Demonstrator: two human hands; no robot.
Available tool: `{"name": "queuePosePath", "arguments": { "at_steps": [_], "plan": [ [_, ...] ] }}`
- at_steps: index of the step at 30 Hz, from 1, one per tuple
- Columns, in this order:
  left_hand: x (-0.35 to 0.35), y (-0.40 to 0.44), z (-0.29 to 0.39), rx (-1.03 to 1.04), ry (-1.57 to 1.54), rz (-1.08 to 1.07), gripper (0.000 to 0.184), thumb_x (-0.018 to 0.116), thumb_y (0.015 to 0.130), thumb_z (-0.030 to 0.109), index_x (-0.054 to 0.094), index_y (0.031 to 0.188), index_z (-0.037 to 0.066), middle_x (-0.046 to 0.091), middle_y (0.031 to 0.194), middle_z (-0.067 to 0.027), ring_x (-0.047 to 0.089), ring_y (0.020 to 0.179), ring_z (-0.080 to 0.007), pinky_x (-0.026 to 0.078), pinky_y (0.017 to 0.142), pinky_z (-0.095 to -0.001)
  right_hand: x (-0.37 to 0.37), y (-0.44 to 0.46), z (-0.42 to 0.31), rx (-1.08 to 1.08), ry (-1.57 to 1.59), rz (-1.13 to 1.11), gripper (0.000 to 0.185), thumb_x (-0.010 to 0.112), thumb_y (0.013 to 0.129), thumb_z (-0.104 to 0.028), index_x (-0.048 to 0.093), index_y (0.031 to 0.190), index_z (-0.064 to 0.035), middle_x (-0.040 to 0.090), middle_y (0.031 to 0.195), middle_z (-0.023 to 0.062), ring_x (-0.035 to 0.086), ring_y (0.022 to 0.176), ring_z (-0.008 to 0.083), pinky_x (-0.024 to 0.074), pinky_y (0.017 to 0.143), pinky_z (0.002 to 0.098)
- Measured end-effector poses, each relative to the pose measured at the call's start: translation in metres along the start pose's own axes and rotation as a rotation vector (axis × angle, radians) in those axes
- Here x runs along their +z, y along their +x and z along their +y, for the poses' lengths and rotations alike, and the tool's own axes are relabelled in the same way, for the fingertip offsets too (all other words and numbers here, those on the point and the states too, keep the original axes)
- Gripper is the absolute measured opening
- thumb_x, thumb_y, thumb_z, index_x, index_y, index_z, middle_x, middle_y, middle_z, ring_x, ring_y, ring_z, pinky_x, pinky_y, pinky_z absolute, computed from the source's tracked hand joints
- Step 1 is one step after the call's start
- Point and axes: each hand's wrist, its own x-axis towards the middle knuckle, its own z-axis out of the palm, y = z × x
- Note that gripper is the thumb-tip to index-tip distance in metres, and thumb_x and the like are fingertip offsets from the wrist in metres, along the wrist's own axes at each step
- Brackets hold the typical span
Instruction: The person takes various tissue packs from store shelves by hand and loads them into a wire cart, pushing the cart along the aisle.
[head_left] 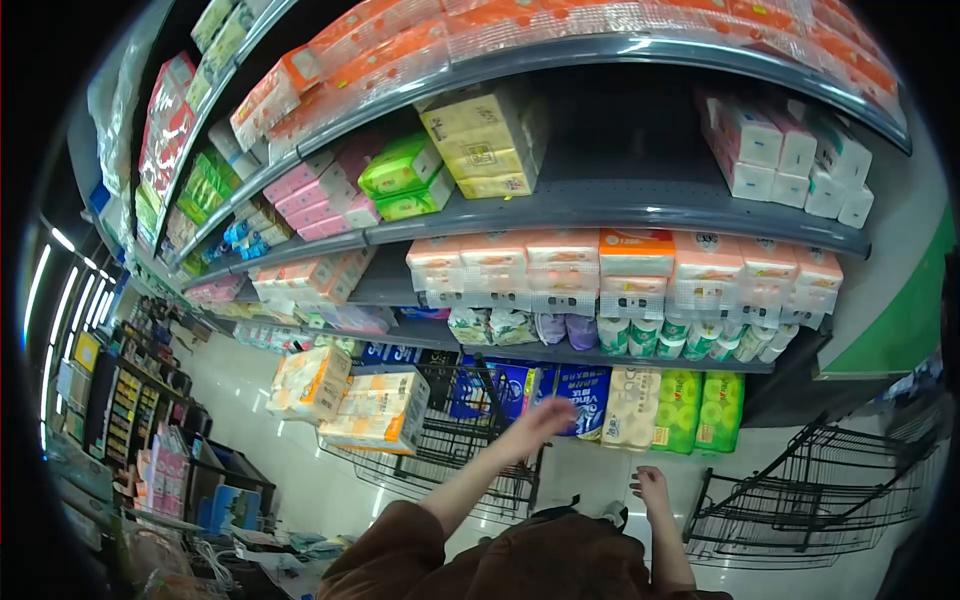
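My left hand [550, 419] is raised in front of the lowest shelf, just before the blue Vinda tissue packs [582, 395]. It looks slightly blurred, with the fingers loosely stretched and nothing visible in them. Lower down hangs my right hand [650, 485], its fingers apart and holding nothing. Beyond it stand a beige toilet roll pack [631, 408] and green toilet roll packs [678, 410]. To the left of my left hand is a black wire cart [465, 455]. Large white-and-orange tissue packs [375, 410] lie on the cart's left part.
Peach tissue packs [565, 265] line the middle shelf. Above them are a yellow tissue pack [480, 145] and white-pink packs [755, 145]. Orange packs [540, 25] fill the top shelf. Another black wire cart [810, 495] stands at the right on the pale floor [585, 480].
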Motion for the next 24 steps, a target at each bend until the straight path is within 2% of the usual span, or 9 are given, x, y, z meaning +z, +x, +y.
{"name": "queuePosePath", "arguments": {
  "at_steps": [3,6,10,12,15,18,19,22,24],
  "plan": [
    [-0.05,0.055,0.037,0.057,-0.066,0.142,0.029,0.058,0.098,0.01,0.052,0.125,0.004,0.06,0.117,-0.0049,0.059,0.104,-0.0144,0.048,0.092,-0.0301,0.014,0.019,-0.011,-0.02,0.052,-0.019,0.025,0.052,0.092,-0.01,0.058,0.115,-0.0031,0.065,0.097,0.0096,0.064,0.076,0.0177,0.0508,0.063,0.0296],
    [-0.098,0.112,0.074,0.182,-0.051,0.334,0.035,0.059,0.095,0.007,0.049,0.128,0.006,0.059,0.12,-0.0053,0.059,0.102,-0.014,0.048,0.09,-0.0287,0.02,0.035,-0.009,-0.002,0.097,-0.123,0.022,0.058,0.095,-0.016,0.058,0.115,-0.0045,0.066,0.098,0.0089,0.066,0.08,0.0193,0.053,0.069,0.0318],
    [-0.151,0.174,0.124,0.392,0.124,0.613,0.045,0.062,0.094,0.01,0.043,0.135,0.006,0.057,0.12,-0.0085,0.059,0.097,-0.014,0.049,0.087,-0.0295,0.02,0.041,-0.073,0.084,-0.046,-0.217,0.027,0.059,0.096,-0.017,0.057,0.121,-0.0046,0.067,0.107,0.0108,0.067,0.092,0.0217,0.0541,0.077,0.0331],
    [-0.17,0.197,0.15,0.599,0.145,0.66,0.053,0.067,0.092,0.013,0.04,0.138,0.007,0.05,0.128,-0.0125,0.057,0.105,-0.0186,0.049,0.089,-0.0321,0.025,0.048,-0.106,0.03,-0.05,-0.233,0.029,0.059,0.096,-0.016,0.056,0.123,-0.0039,0.066,0.109,0.0109,0.067,0.094,0.0215,0.0536,0.081,0.0328],
    [-0.213,0.236,0.17,0.756,0.449,0.951,0.066,0.073,0.088,0.016,0.035,0.141,0.003,0.041,0.136,-0.0187,0.05,0.117,-0.0254,0.047,0.095,-0.0365,0.039,0.059,-0.2,-0.192,0.025,-0.272,0.032,0.06,0.097,-0.015,0.054,0.125,-0.0027,0.066,0.112,0.0111,0.067,0.097,0.021,0.0531,0.084,0.0328],
    [-0.251,0.27,0.177,0.681,0.519,1.136,0.077,0.076,0.085,0.019,0.03,0.142,-0.003,0.033,0.14,-0.0237,0.042,0.128,-0.0303,0.043,0.102,-0.0391,0.074,0.052,-0.298,-0.442,0.062,-0.333,0.034,0.063,0.094,-0.008,0.053,0.126,-0.0009,0.066,0.115,0.0117,0.065,0.102,0.0205,0.0521,0.089,0.0331],
    [-0.262,0.283,0.174,0.721,0.417,1.113,0.081,0.077,0.084,0.018,0.026,0.141,-0.009,0.038,0.138,-0.0252,0.045,0.128,-0.0306,0.043,0.103,-0.0389,0.082,0.057,-0.325,-0.554,0.022,-0.343,0.035,0.063,0.093,-0.006,0.053,0.126,-0.0008,0.066,0.115,0.0118,0.065,0.103,0.0204,0.0519,0.089,0.033],
    [-0.262,0.296,0.188,0.718,0.056,0.852,0.083,0.078,0.083,0.017,0.025,0.141,-0.009,0.042,0.137,-0.0252,0.049,0.124,-0.0303,0.044,0.102,-0.0378,0.114,0.061,-0.405,-0.795,-0.027,-0.383,0.047,0.066,0.089,0.003,0.047,0.131,0.0001,0.065,0.114,0.0122,0.064,0.106,0.0208,0.0498,0.094,0.0344],
    [-0.256,0.292,0.195,0.672,0.096,0.904,0.085,0.081,0.08,0.019,0.026,0.14,-0.009,0.055,0.127,-0.0234,0.059,0.114,-0.029,0.048,0.097,-0.0374,0.138,0.075,-0.455,-0.98,-0.148,-0.381,0.056,0.068,0.087,0.003,0.042,0.136,0.0,0.061,0.121,0.0145,0.06,0.113,0.0225,0.0473,0.098,0.0368]
  ]
}}
